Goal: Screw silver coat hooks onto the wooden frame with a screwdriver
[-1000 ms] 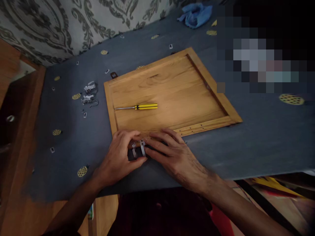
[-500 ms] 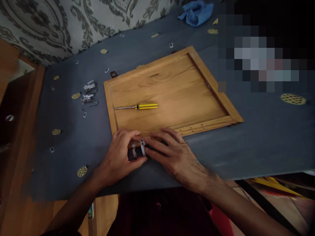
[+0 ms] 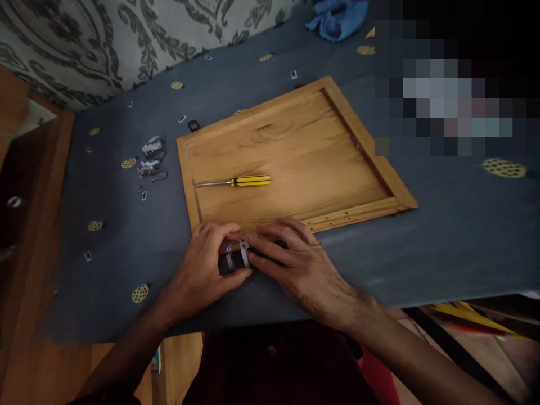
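Observation:
A framed wooden panel (image 3: 278, 163) lies on the dark patterned cloth. At its near left edge is a black part with metal brackets (image 3: 236, 260). My left hand (image 3: 206, 259) curves round the left side of this part, thumb below and fingers above, gripping it. My right hand (image 3: 299, 264) rests over its right side, with fingertips touching the metal bracket; the fingers hide the rest of the part. A yellow-and-black screwdriver (image 3: 248, 180) lies on the panel, its tip pointing left.
Metal hinges (image 3: 152, 157) lie on the cloth left of the panel, with tiny pieces beside them. A blue rag (image 3: 337, 19) sits at the back. Small dark metal tabs stick out at the panel's far edge. A patterned wall (image 3: 169, 34) stands behind the table.

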`<move>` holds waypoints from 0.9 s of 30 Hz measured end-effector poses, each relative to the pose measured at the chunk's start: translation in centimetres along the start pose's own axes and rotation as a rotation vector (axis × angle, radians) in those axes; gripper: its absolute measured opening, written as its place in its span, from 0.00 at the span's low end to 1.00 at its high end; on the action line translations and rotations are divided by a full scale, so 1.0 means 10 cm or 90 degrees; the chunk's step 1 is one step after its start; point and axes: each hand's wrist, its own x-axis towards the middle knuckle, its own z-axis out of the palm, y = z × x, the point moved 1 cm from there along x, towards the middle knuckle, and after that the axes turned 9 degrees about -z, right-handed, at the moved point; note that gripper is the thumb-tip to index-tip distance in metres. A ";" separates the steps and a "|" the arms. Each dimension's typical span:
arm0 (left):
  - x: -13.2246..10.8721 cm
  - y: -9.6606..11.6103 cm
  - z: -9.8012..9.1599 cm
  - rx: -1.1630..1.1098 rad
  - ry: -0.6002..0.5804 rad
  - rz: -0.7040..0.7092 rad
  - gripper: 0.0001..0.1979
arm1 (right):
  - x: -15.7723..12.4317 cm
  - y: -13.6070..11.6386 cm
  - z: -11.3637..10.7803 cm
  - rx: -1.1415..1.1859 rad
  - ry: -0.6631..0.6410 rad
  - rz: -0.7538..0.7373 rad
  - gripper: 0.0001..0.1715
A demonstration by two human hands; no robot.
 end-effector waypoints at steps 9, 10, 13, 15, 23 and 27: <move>0.00 0.00 0.01 0.011 -0.005 0.012 0.26 | 0.01 0.01 -0.02 0.013 -0.013 0.006 0.11; 0.00 -0.01 0.01 0.008 -0.007 0.013 0.26 | 0.01 0.01 -0.02 0.013 -0.012 0.007 0.11; -0.01 -0.01 -0.01 -0.008 -0.015 0.014 0.29 | 0.02 0.01 -0.01 0.012 -0.015 0.007 0.12; -0.02 -0.02 -0.02 -0.034 -0.016 0.007 0.32 | 0.02 0.01 0.00 0.007 -0.006 0.001 0.12; -0.02 -0.02 -0.08 -0.100 -0.012 -0.037 0.35 | 0.03 0.01 -0.01 -0.004 0.003 -0.009 0.10; -0.02 -0.01 -0.07 -0.086 -0.017 -0.033 0.35 | 0.04 0.01 -0.01 -0.006 0.020 -0.016 0.10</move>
